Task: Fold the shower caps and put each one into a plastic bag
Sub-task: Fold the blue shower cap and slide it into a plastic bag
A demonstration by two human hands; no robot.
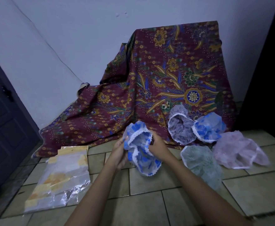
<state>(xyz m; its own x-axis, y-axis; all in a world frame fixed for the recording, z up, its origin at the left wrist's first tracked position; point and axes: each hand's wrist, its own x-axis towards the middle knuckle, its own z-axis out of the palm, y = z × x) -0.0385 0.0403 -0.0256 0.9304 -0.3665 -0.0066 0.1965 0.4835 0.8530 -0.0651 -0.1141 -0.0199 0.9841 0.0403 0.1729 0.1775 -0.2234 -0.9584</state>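
**A:** What are the grips doing?

**B:** Both are grasping the blue shower cap [141,154]. The left grip [119,150] is curling round its left side. The right grip [158,146] is pinching the lace rim near the top, so the cap is hanging between them, low over the floor [149,209]. I cannot tell whether its lower rim is touching the tiles.

**A:** Which step is that?

**B:** I'm judging it as folding just beginning, since the cap is looking bunched, not flat. The next move is probably calling for bringing the rim edges together and flattening them.

**A:** And bagging?

**B:** The plastic bags [58,175] are lying left of the left grip, well apart. A grey cap [180,128], a second blue cap [208,129], a green cap [202,163] and a pink cap [237,149] are waiting to the right.
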